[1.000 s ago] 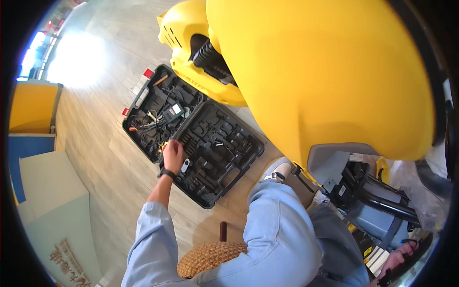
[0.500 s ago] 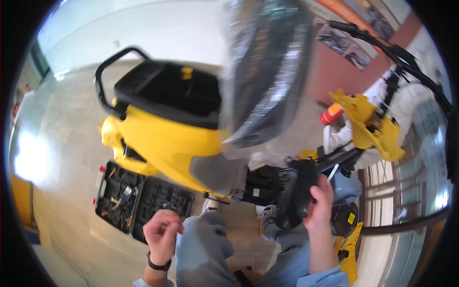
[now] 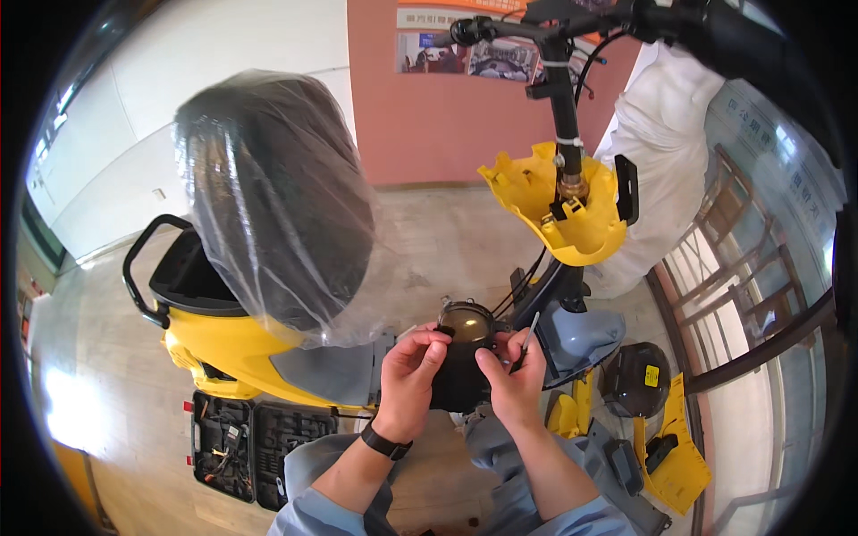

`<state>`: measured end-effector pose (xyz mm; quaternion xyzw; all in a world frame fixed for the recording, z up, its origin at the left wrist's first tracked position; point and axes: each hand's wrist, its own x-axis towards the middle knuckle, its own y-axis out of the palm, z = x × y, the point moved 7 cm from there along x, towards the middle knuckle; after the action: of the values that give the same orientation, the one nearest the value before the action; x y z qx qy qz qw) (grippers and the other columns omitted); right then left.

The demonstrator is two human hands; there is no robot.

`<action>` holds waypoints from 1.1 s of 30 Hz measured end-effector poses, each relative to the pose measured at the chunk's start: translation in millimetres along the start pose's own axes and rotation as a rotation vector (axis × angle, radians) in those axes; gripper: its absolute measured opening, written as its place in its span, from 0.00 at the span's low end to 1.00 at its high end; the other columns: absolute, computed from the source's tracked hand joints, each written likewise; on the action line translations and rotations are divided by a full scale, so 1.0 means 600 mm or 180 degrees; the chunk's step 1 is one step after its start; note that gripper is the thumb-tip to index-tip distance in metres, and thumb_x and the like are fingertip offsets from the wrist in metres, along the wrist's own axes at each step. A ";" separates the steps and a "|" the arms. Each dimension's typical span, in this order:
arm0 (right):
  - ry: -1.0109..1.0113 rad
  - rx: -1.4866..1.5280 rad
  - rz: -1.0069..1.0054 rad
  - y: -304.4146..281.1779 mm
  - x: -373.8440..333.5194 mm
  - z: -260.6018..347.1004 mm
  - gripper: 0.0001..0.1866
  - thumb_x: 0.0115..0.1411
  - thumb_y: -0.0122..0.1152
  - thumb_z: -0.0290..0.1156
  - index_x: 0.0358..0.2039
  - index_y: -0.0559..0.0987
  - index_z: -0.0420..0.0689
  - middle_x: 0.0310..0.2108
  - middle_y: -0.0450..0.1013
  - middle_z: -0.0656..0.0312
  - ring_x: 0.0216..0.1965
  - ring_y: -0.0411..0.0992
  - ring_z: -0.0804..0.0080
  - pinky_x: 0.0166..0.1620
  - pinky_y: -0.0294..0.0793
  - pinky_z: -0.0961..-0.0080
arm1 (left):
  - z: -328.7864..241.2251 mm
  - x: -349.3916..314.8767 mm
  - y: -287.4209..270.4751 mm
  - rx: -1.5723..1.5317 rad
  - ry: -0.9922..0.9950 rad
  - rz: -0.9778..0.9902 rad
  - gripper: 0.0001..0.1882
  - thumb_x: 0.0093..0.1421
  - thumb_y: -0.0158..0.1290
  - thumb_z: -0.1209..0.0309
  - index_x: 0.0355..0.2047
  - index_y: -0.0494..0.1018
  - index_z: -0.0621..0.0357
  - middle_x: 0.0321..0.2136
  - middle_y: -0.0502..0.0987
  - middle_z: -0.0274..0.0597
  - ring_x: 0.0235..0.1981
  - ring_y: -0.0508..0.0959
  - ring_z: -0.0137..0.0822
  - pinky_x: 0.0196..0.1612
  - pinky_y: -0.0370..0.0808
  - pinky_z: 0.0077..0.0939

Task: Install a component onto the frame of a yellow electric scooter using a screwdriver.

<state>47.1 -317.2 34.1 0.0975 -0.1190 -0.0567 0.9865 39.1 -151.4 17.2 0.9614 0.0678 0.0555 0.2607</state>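
In front of my knees is a black headlight panel [image 3: 458, 382] with a round, brownish lamp [image 3: 466, 323] facing up. My left hand [image 3: 407, 371] is closed, thumb and fingertips pinched at the panel's left edge beside the lamp. Closed at the opposite edge, my right hand [image 3: 517, 380] has its thumb against the panel. A screwdriver [image 3: 534, 327] with a thin metal shaft pokes up from the right fingers, its dark handle mostly hidden there. What lies beneath the panel cannot be seen.
A yellow scooter body [image 3: 210, 335] stands left, its plastic-wrapped seat [image 3: 277, 196] raised. Below it lies an open black tool case [image 3: 223, 447]. Handlebars [image 3: 563, 98] and a yellow front cover [image 3: 572, 232] rise at right. A black case [image 3: 636, 380] and yellow panels [image 3: 679, 456] lie right.
My left hand has come from beside my knee to the headlight panel. My right hand has moved left with the screwdriver, and both hands now meet at the panel. The view has shifted.
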 end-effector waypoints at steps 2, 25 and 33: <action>-0.0047 -0.0377 0.0016 -0.008 0.004 0.001 0.20 0.54 0.68 0.20 0.29 0.62 0.47 0.36 0.68 0.64 0.33 0.62 0.85 0.33 0.63 0.88 | 0.024 0.003 -0.001 -0.0162 -0.0195 -0.0042 0.07 0.66 0.55 0.73 0.41 0.78 0.61 0.44 0.76 0.34 0.47 0.74 0.26 0.52 0.69 0.22; 0.0642 0.0469 0.0170 -0.005 0.020 -0.019 0.18 0.55 0.63 0.18 0.29 0.61 0.48 0.39 0.73 0.58 0.34 0.64 0.85 0.41 0.68 0.84 | -0.054 0.028 -0.033 0.0932 0.0447 0.0354 0.08 0.61 0.58 0.81 0.42 0.78 0.68 0.39 0.80 0.41 0.39 0.80 0.27 0.42 0.77 0.18; 0.0396 0.0066 0.0068 0.003 0.013 -0.001 0.20 0.52 0.65 0.16 0.29 0.60 0.49 0.38 0.71 0.60 0.30 0.63 0.87 0.37 0.65 0.87 | -0.073 0.031 -0.031 0.1477 0.0887 0.0527 0.07 0.54 0.61 0.85 0.35 0.81 0.66 0.38 0.79 0.42 0.39 0.79 0.30 0.41 0.76 0.19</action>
<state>55.1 -316.7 35.9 0.1097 -0.0591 -0.0387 0.9915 49.1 -110.6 46.5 0.9808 0.0351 0.1911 0.0164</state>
